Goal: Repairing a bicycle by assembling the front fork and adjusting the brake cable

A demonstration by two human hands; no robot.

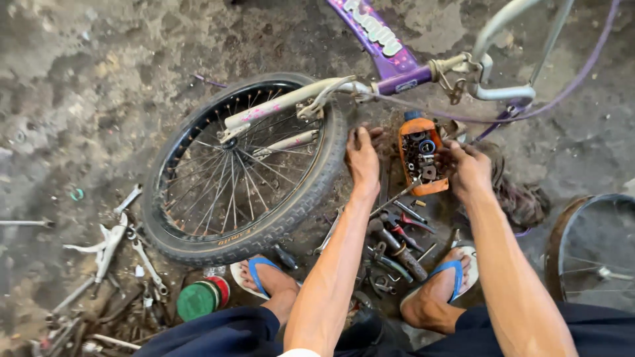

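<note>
Hands are working on either side of an orange tray (pixel 422 158) lying on the dirt floor (pixel 99 79), just beside the tyre (pixel 311 198) of a bicycle wheel (pixel 241 168). The left hand (pixel 362 157) is resting palm down with fingers bent, pressing the ground between tyre and tray; nothing is showing in its grasp. The right hand (pixel 466 168) is lying against the tray's right edge, fingers curled inward over the small nuts and bolts inside. Whether those fingers are pinching a part cannot be told, as the fingertips are dark and merging with the contents.

Pliers (pixel 400 228) and other tools are lying between the sandalled feet. Spanners (pixel 109 248) are lying well apart, left of the wheel. A purple frame (pixel 390 53) is running out of the top edge. A second rim (pixel 589 244) is being cut off at the right edge.
</note>
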